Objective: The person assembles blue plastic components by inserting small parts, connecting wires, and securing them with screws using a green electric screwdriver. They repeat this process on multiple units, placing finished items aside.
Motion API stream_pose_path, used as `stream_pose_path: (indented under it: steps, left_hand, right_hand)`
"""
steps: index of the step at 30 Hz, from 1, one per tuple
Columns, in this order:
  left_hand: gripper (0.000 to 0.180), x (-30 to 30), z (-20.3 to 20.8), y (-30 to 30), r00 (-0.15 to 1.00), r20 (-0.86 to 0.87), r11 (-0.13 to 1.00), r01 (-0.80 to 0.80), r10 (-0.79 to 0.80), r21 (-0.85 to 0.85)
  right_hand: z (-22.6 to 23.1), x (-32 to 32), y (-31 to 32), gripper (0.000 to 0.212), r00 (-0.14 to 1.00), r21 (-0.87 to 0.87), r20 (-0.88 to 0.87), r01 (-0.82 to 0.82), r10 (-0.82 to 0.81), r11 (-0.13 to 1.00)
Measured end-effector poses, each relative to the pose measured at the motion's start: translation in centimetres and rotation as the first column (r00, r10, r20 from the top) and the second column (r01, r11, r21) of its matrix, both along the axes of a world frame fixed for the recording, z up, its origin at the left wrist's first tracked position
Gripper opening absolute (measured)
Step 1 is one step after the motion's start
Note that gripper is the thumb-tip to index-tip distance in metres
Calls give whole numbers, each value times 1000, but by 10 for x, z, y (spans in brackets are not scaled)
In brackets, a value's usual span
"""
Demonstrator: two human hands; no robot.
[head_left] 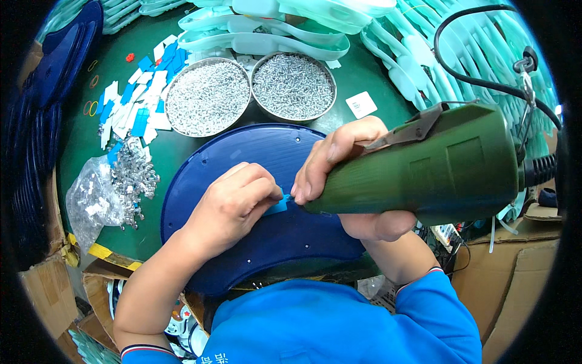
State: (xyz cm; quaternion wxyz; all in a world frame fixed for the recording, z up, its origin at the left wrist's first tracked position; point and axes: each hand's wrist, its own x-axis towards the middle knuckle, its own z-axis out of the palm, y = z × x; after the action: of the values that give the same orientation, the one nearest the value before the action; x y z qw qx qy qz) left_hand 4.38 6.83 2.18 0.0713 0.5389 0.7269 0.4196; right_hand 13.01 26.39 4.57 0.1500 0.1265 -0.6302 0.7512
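My left hand (233,203) is closed in a pinch on a small light-blue plastic piece (277,208), held against a dark blue, curved plastic panel (239,148). My right hand (342,148) wraps round a thick green electric screwdriver (418,170), which lies nearly level. Its tip points left and meets the blue piece beside my left fingertips. Whether a screw sits at the tip is too small to tell. Beyond the panel stand two round metal bowls, the left bowl (207,135) and the right bowl (297,121), both full of small silver screws.
Blue and white plastic tabs (141,100) lie scattered at left, above small metal parts (134,176) and a clear plastic bag (91,194). Pale green plastic parts (267,43) are stacked at the back and right. Dark blue panels (60,79) stand far left. A black cable (473,79) hangs at right.
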Motion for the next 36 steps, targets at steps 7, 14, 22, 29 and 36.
stream_pose_path:
  steps: [7,14,22,29,36]
  left_hand:
    - [24,5,-5,12,997,72,999,0,-3,46]
    - [27,16,-7,63,990,118,979,51,-76,195]
    - [22,23,-10,107,990,124,972,36,-66,231]
    - [15,21,-23,105,979,-171,987,128,-110,94]
    - [33,35,-19,104,982,-156,987,125,-108,104]
  right_hand:
    - [20,5,-1,115,996,9,55,76,-76,997]
    - [22,20,39,119,964,-187,-214,121,-160,975]
    - [39,43,63,112,947,77,97,299,-305,951]
    - [14,36,69,105,966,12,122,229,-229,973]
    - [26,46,74,116,968,-28,46,250,-248,968]
